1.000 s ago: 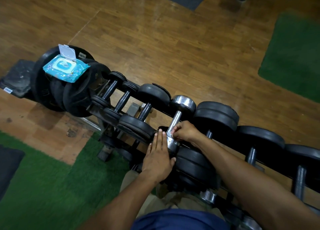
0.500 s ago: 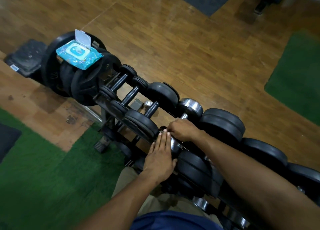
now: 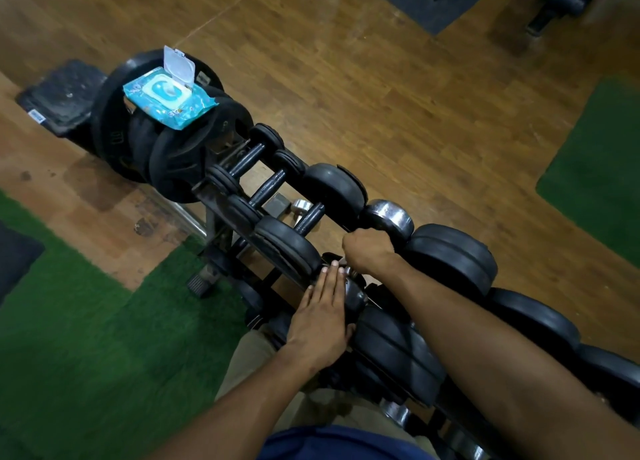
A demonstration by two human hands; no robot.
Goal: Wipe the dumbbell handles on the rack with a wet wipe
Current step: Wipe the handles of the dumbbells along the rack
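Observation:
A chrome dumbbell [image 3: 389, 217] lies on the black rack [image 3: 214, 199] among black rubber dumbbells. My right hand [image 3: 367, 251] is closed around its handle near the far chrome head, hiding the handle; no wipe shows in the fist. My left hand [image 3: 322, 317] lies flat with fingers together on the near chrome head of the same dumbbell. A blue wet wipe pack [image 3: 168, 104] with its lid flipped up rests on black weight plates [image 3: 138, 147] at the rack's left end.
More black dumbbells [image 3: 450, 262] fill the rack to the right, and a lower tier holds others. Green turf [image 3: 86, 338] lies at my left, wooden floor beyond the rack. A black mat [image 3: 59, 95] sits behind the plates.
My right hand has slid up the chrome handle from the near end toward the far head. The left hand stays on the near head. The view has shifted rightward.

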